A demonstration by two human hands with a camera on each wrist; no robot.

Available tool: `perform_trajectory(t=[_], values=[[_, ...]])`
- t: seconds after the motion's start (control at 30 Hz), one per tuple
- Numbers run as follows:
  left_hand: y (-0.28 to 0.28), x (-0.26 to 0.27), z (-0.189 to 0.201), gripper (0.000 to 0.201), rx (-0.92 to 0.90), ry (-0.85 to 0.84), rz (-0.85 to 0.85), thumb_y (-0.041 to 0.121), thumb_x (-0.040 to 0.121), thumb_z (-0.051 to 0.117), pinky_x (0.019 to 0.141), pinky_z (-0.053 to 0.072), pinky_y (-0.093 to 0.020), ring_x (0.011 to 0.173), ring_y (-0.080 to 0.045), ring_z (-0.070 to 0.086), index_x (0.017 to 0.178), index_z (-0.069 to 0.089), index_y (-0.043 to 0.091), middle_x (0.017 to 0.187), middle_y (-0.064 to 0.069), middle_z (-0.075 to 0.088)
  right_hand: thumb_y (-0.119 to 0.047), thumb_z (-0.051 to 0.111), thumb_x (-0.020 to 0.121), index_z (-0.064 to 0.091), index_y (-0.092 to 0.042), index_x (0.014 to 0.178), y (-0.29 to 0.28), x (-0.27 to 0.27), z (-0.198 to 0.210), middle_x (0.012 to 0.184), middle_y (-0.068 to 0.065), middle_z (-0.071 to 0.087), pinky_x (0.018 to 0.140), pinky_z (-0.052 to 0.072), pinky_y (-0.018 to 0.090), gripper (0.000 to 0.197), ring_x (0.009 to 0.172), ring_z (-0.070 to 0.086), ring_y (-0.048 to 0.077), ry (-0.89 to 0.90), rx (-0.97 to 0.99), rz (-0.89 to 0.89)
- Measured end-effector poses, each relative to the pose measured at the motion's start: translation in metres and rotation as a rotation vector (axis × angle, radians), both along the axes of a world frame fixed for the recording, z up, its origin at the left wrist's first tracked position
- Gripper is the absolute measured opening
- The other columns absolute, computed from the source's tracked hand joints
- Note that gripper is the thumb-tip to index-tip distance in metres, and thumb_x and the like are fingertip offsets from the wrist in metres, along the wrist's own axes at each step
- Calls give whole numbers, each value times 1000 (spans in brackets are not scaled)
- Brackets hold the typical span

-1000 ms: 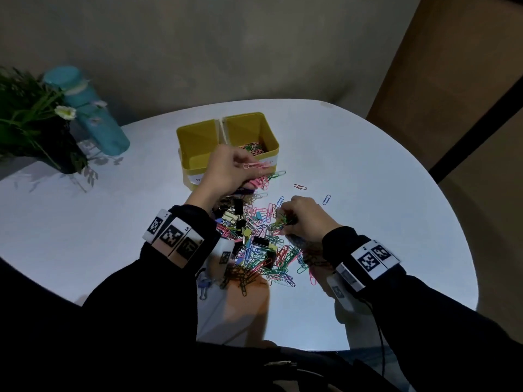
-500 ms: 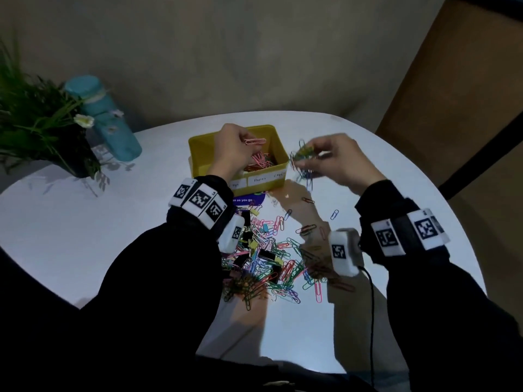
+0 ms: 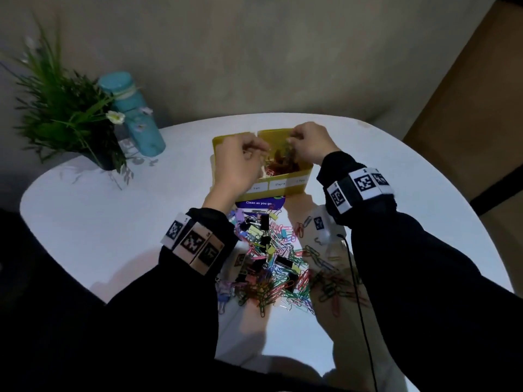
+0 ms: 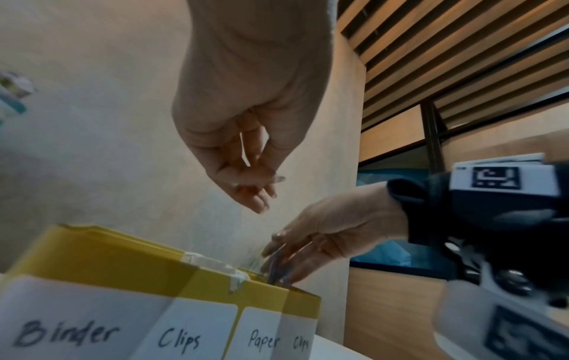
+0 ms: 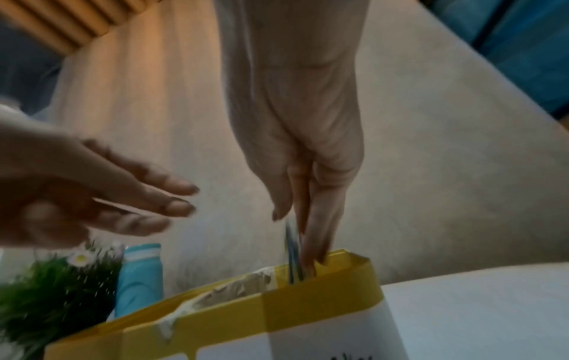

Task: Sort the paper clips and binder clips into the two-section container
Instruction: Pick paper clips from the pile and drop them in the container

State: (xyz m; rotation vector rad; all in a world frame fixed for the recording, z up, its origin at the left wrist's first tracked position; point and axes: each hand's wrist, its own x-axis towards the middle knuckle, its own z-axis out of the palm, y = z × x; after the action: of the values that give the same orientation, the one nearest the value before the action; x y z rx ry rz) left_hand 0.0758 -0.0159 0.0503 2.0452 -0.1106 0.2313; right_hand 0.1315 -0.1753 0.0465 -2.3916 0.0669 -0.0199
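A big mixed heap of clips (image 3: 271, 267) at six o'clock on the table (image 3: 99, 222) awaits sorting. Beyond, at twelve, the yellow container (image 3: 294, 182) has paper clips; right hand (image 3: 310, 142) pinches more, left hand (image 3: 237, 162) relaxed, empty.

The container (image 3: 294, 188) under the hands is yellow, with white labels written in dark ink. The paper clips (image 3: 285, 281) near the wrists are pink, green, blue, red and purple; the binder clips (image 3: 264, 222) among them are black, yellow and lilac. The surface (image 3: 99, 222) is white. Both sleeves (image 3: 424, 264) are black, with black-and-white square-patterned bands (image 3: 359, 186). Left of the left hand (image 3: 237, 165) stands a turquoise bottle (image 3: 135, 117) and a green plant (image 3: 65, 108) with a white flower.
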Motion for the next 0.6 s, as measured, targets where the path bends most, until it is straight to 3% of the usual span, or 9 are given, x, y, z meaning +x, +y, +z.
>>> perform_trajectory(t=[0.07, 0.13, 0.23, 0.3, 0.43, 0.53, 0.6], values=[[5, -13, -1, 29, 35, 42, -60, -4, 89, 52, 71, 56, -27, 75, -11, 67, 85, 70, 17, 81, 0, 70, -20, 55, 96, 61, -5, 123, -1, -1, -1, 124, 13, 63, 91, 47, 30, 32, 113, 59, 27, 29, -75, 30], [8, -21, -6, 22, 79, 96, -122, -1, 90, 55, 73, 57, -32, 78, -16, 67, 87, 71, 14, 80, 0, 68, -26, 61, 91, 67, -13, 115, -8, -7, 1, 116, 10, 68, 96, 49, 35, 28, 108, 63, 27, -37, -70, -11], [5, -26, -18, 18, 211, 159, -223, 2, 89, 58, 66, 54, -27, 76, -18, 65, 90, 73, 11, 85, -2, 68, -34, 65, 85, 72, -22, 94, -27, -30, 4, 93, 3, 73, 79, 59, 43, 16, 82, 71, 22, -90, 39, -125], [-3, -27, -29, 19, 309, 171, -300, 0, 88, 57, 64, 49, -21, 74, -13, 61, 91, 74, 8, 86, -2, 67, -30, 67, 85, 71, -20, 90, -43, -50, -3, 83, 3, 74, 72, 61, 42, 13, 71, 72, 19, -1, 24, -144], [-34, -26, -50, 16, 515, 256, -502, 6, 86, 63, 78, 55, -37, 84, -19, 64, 100, 70, 9, 96, -7, 68, -26, 71, 84, 68, -13, 107, -72, -88, -29, 102, 11, 70, 81, 59, 43, 27, 85, 70, 26, 303, -161, -103], [-54, -29, -60, 31, 687, 329, -601, 13, 84, 70, 88, 52, -41, 101, -23, 60, 114, 61, 11, 114, -7, 60, -16, 60, 90, 67, -6, 111, -86, -108, -48, 116, 14, 65, 91, 53, 42, 24, 101, 63, 34, 414, -341, -132], [-64, -34, -65, 41, 783, 342, -650, 18, 83, 71, 91, 49, -42, 109, -27, 55, 120, 55, 11, 120, -9, 55, -16, 52, 92, 67, -4, 108, -93, -120, -59, 117, 16, 65, 90, 52, 39, 25, 103, 61, 35, 451, -426, -140]])
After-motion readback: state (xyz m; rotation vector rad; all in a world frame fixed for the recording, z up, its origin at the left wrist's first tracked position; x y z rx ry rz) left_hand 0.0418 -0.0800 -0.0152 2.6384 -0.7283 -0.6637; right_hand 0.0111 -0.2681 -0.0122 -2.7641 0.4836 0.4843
